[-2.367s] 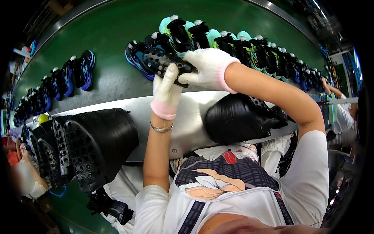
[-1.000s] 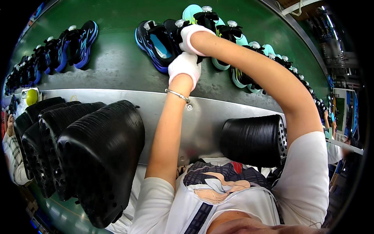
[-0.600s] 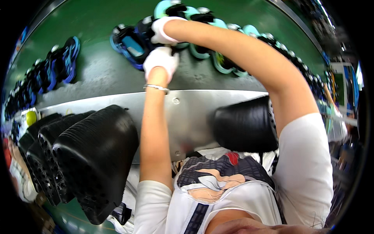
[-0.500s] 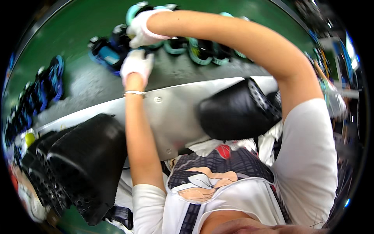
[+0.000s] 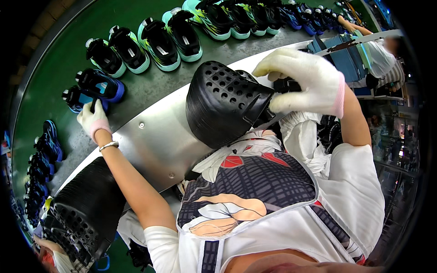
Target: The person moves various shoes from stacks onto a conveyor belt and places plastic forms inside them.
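Note:
My left hand (image 5: 93, 119), in a white glove, reaches out at the left with thumb and fingers closed on the heel of a blue and black sports shoe (image 5: 81, 96). Its mate, another blue shoe (image 5: 101, 84), sits just beyond it on the green surface. On the right, my gloved right hand (image 5: 302, 82) is in the air with fingers curved and thumb apart, holding nothing. It hovers at the upper edge of a black perforated plastic shell (image 5: 223, 102), which lies on a metal ledge (image 5: 157, 132) in front of me.
A curved row of black, mint and green shoes (image 5: 159, 43) stands along the green surface (image 5: 136, 11). More blue shoes (image 5: 43, 157) line up at the far left. Further black perforated shells (image 5: 88, 204) lean at my left side. Another person (image 5: 382, 57) works at the far right.
Both hands were close together among the shoes. My right hand has come back to the right, beside the black shell, while my left stays at the blue shoes. The view has turned.

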A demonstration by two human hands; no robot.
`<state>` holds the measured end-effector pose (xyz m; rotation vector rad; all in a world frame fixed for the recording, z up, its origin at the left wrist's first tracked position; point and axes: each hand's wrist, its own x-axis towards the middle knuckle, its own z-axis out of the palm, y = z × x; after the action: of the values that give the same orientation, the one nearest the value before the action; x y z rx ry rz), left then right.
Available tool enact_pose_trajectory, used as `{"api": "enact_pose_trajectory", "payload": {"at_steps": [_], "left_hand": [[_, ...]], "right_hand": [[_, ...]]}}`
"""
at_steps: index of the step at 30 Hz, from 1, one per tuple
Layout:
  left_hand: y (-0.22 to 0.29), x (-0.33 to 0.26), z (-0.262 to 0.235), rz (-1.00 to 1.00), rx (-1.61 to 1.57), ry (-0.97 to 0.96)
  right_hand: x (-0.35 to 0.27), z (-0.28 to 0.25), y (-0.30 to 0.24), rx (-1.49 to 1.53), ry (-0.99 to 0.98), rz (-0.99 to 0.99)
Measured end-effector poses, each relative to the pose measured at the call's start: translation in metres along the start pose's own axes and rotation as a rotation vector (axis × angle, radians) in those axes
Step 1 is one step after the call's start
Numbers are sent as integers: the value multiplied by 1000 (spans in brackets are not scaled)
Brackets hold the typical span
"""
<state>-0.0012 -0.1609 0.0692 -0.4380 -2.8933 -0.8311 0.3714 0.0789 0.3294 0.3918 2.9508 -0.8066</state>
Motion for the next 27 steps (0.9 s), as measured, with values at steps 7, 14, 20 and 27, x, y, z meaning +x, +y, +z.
{"api": "enact_pose_trajectory", "payload": {"at_steps": [7,14,20,27], "left_hand": [[0,-13,2,-67,-98,-18],[2,-35,-16,-17,-18,35],[9,-40,-29,-11,-106,26],[13,-52,-19,129,-212,23]], "right_hand": [[4,20,17,10,-42,-119],[9,11,17,-41,-97,-169],[10,24,27,20,-141,-136],[13,26,29,2,-72,-145]]}}
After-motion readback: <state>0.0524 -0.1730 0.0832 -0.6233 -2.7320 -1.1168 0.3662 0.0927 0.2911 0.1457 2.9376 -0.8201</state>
